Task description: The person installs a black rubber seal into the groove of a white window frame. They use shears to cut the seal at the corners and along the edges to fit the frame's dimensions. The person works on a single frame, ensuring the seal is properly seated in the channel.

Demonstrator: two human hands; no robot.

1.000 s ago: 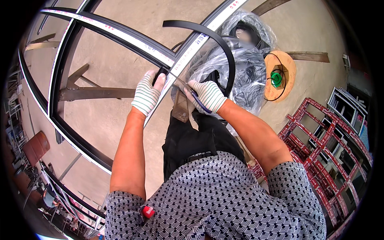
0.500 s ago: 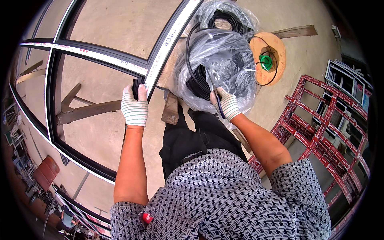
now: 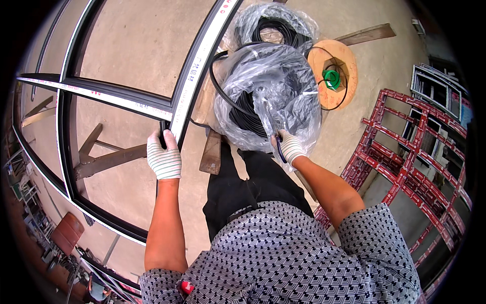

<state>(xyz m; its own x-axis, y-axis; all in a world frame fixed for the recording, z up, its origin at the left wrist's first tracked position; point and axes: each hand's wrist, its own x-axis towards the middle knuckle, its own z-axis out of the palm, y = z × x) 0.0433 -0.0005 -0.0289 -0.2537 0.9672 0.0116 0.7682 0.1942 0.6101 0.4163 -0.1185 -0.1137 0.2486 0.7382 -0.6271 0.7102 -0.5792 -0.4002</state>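
My left hand [image 3: 164,159], in a white striped glove, is closed around a short end of black rubber strip [image 3: 163,127]. It is right by an inner corner of the black window frame [image 3: 181,115], which has white film along its face. My right hand [image 3: 291,148], gloved the same way, grips scissors [image 3: 280,149] with dark blue handles; their blades are hard to make out against the plastic. Just beyond the scissors lies a coil of black rubber strip [image 3: 243,115] inside a clear plastic bag [image 3: 288,71].
Another bagged black coil [image 3: 283,29] sits behind. To the right are an orange-tan spool [image 3: 348,68] with a green core [image 3: 331,78], a wooden board [image 3: 367,33] and stacked red-wrapped frames [image 3: 405,169]. A wooden block [image 3: 210,156] is near my legs; a wooden support [image 3: 114,159] stands under the window frame.
The whole view has shifted a little, so the window frame and both hands appear lower. My left hand still holds the strip, my right still the scissors, whose blades show less clearly now.
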